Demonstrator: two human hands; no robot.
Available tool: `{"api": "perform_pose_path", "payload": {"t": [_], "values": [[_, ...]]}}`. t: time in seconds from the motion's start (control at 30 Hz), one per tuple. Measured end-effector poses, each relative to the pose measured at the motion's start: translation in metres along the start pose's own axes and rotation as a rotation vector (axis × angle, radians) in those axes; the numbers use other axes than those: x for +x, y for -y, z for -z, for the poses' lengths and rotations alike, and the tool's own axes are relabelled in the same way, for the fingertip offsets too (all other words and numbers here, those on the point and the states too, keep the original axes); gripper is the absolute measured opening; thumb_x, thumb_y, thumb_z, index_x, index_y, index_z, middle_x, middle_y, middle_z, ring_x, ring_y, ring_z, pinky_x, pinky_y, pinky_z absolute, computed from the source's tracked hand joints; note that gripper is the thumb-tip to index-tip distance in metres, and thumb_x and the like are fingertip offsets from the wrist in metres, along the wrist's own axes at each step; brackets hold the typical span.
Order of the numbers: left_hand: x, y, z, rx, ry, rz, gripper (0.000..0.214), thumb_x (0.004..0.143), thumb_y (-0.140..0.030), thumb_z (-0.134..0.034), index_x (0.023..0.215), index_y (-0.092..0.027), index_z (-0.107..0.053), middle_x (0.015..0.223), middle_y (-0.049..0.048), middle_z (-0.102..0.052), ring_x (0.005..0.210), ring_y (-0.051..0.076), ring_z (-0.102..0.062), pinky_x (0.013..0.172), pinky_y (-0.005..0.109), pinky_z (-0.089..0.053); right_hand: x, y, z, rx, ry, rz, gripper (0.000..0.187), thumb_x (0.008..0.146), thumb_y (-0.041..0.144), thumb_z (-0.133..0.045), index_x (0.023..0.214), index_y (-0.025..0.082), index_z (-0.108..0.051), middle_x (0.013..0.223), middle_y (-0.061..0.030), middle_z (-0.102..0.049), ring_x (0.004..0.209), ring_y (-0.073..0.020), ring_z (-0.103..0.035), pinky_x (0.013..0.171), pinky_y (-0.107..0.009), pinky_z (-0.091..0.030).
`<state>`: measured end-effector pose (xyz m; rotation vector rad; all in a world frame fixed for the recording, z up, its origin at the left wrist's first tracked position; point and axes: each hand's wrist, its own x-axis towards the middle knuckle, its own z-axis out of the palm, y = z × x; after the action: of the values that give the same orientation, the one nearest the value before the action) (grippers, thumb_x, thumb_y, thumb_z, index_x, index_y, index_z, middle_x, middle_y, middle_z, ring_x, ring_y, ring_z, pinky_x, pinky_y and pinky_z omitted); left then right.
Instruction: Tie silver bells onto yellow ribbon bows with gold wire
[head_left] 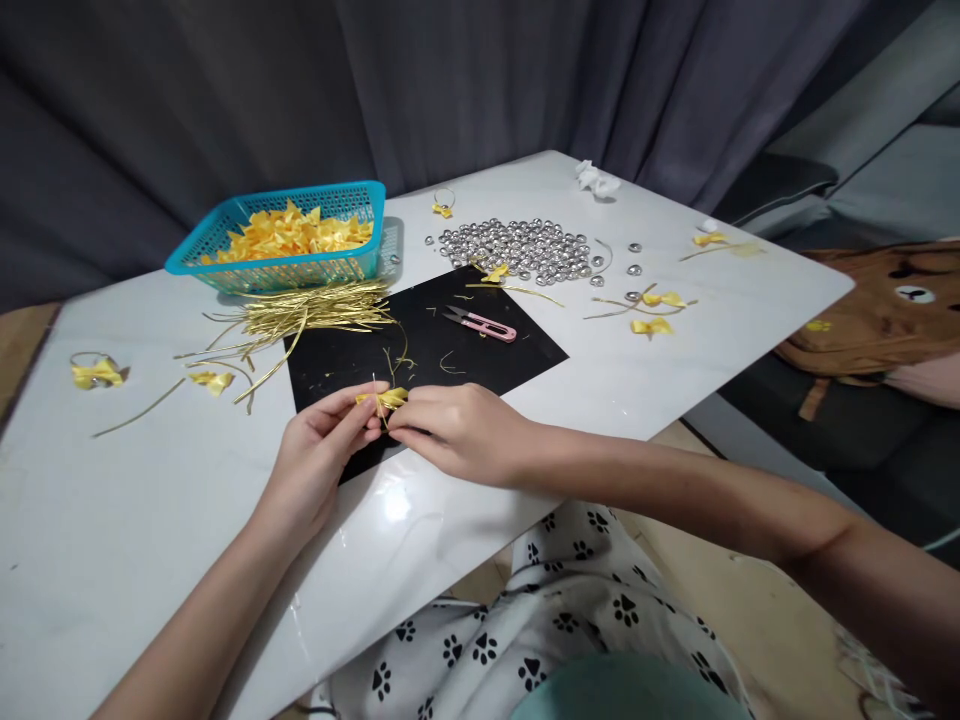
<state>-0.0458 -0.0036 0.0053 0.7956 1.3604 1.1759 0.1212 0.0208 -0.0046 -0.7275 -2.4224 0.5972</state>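
Ok, L hand (315, 440), R hand (469, 430) closed on bow (391, 398)

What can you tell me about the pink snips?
The snips are a small cutting tool with a glossy pink handle, plastic by its look, and short, pointed dark blades. They lie flat on the black mat, blades toward the far left, handle toward the near right. A few gold clippings lie around them. Neither the left hand nor the right hand touches them.
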Motion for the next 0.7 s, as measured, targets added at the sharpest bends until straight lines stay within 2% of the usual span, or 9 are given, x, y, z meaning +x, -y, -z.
{"api": "perform_pose_path", "payload": {"t": [0.13,0.33,0.5,0.7], "values": [[0.0019,0.0002,0.0025,-0.045,0.023,0.021,0.031,0.054,-0.028,-0.085,0.081,-0.017,-0.075,0.067,-0.001,-0.069,0.057,0.004,-0.058,0.06,0.009,-0.051,0.0001,-0.0041,0.0014,-0.013,-0.015,-0.036,0.02,0.091,0.018,-0.047,0.091,0.011,-0.066,0.083,-0.0076,-0.064,0.075,-0.0142,-0.057,0.066,-0.024,-0.04],[0.0057,-0.0006,0.0033,-0.082,-0.006,0.052,0.018,0.061,-0.019,-0.079,0.078,-0.016,-0.075,0.07,0.0003,-0.07,0.059,0.004,-0.06,0.06,0.007,-0.051,0.0014,-0.0079,0.002,0.105,-0.055,-0.074,0.016,0.088,0.015,-0.05,0.087,0.011,-0.065,0.085,-0.0083,-0.066,0.077,-0.0141,-0.058,0.07,-0.024,-0.043],[0.003,-0.0037,0.0032,-0.11,-0.007,0.07,0.01,0.065,-0.016,-0.072,0.075,-0.015,-0.075,0.067,0.0024,-0.071,0.059,0.007,-0.063,0.06,0.009,-0.053,0.0021,-0.0086,0.0012,0.175,-0.095,-0.073,0.014,0.086,0.012,-0.052,0.084,0.01,-0.066,0.082,-0.0079,-0.066,0.072,-0.0122,-0.057,0.066,-0.023,-0.043],[-0.0004,-0.0077,0.004,-0.122,-0.035,0.08,0.013,0.062,-0.012,-0.066,0.07,-0.013,-0.076,0.073,0.0058,-0.073,0.066,0.011,-0.066,0.063,0.011,-0.055,0.0022,-0.009,-0.0002,0.198,-0.103,-0.112,0.013,0.085,0.013,-0.053,0.084,0.011,-0.066,0.08,-0.0061,-0.066,0.069,-0.0112,-0.055,0.064,-0.023,-0.042]]}}
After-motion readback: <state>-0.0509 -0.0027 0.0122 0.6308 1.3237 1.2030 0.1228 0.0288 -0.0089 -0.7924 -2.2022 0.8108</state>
